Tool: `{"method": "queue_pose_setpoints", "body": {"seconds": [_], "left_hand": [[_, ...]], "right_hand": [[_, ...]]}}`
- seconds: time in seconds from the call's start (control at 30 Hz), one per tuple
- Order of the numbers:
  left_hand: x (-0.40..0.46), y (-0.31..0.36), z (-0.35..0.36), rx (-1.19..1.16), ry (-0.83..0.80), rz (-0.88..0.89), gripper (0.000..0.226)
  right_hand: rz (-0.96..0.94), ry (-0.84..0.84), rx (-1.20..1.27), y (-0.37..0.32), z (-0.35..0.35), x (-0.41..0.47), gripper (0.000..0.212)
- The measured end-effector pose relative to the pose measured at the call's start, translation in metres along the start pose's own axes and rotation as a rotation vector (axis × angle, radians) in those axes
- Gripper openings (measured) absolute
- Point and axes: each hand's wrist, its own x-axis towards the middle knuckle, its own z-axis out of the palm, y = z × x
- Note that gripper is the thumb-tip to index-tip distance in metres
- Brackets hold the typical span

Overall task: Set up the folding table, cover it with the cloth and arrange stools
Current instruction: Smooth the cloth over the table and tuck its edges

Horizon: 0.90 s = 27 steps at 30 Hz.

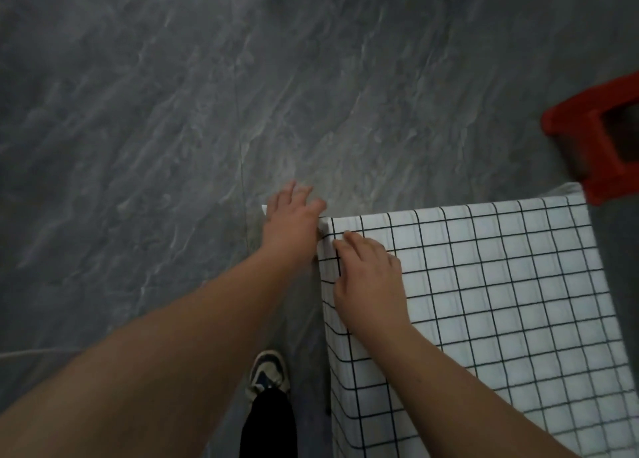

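Observation:
A white cloth with a black grid (484, 284) lies spread over the folding table at the right; the table itself is almost wholly hidden under it. My left hand (290, 222) reaches past the table's far left corner, fingers spread, with a small white tip of cloth showing beside it; whether it grips the cloth I cannot tell. My right hand (366, 281) rests flat on the cloth just inside that corner, fingers pressing down. A red plastic stool (587, 139) stands on the floor beyond the table's far right corner.
Grey marbled floor tiles (155, 129) fill the left and far side. My leg in dark trousers and a sneaker (268, 374) stand close to the table's left edge. A pale cable or cord runs along the floor at the lower left (31, 354).

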Motion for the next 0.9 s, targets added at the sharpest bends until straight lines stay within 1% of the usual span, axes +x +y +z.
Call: {"method": "queue_pose_setpoints", "body": {"seconds": [0.07,0.13,0.17,0.27,0.37,0.43,0.5,0.6,0.67,0.73,0.77,0.9], "left_hand": [[0.007,0.0,0.002,0.039,-0.01,0.009,0.025],[0.004,0.003,0.001,0.014,-0.016,-0.058,0.015],[-0.001,0.005,0.002,-0.049,-0.023,-0.115,0.014],[-0.015,0.008,0.012,-0.358,-0.05,-0.295,0.017],[-0.022,0.013,0.023,-0.725,-0.066,-0.41,0.009],[-0.027,0.017,0.026,-0.92,-0.083,-0.48,0.015],[-0.03,0.016,0.034,-1.023,-0.083,-0.522,0.02],[-0.033,0.02,0.032,-1.18,-0.128,-0.523,0.025],[-0.036,0.032,0.025,-1.251,-0.143,-0.542,0.03],[-0.041,0.048,0.019,-1.352,-0.115,-0.604,0.032],[-0.041,0.054,0.02,-1.384,-0.117,-0.637,0.037],[-0.039,0.064,0.027,-1.428,-0.115,-0.67,0.058]], "right_hand": [[0.008,0.012,0.002,0.001,0.003,0.002,0.051],[0.016,0.024,0.001,0.0,0.003,0.002,0.053],[0.016,0.022,-0.008,-0.002,0.004,0.001,0.054],[0.02,0.002,-0.021,-0.003,0.007,-0.002,0.058],[0.012,-0.027,-0.025,-0.001,0.009,-0.006,0.064],[0.002,-0.037,-0.013,0.0,0.009,-0.007,0.065],[-0.012,-0.042,0.008,0.002,0.008,-0.008,0.067],[-0.038,-0.048,0.034,0.005,0.007,-0.008,0.065],[-0.045,-0.045,0.054,0.007,0.008,-0.008,0.067],[-0.036,-0.035,0.111,0.01,0.009,-0.01,0.067],[-0.031,-0.033,0.147,0.011,0.01,-0.011,0.066],[-0.04,0.002,0.238,0.021,0.01,-0.013,0.056]]}}
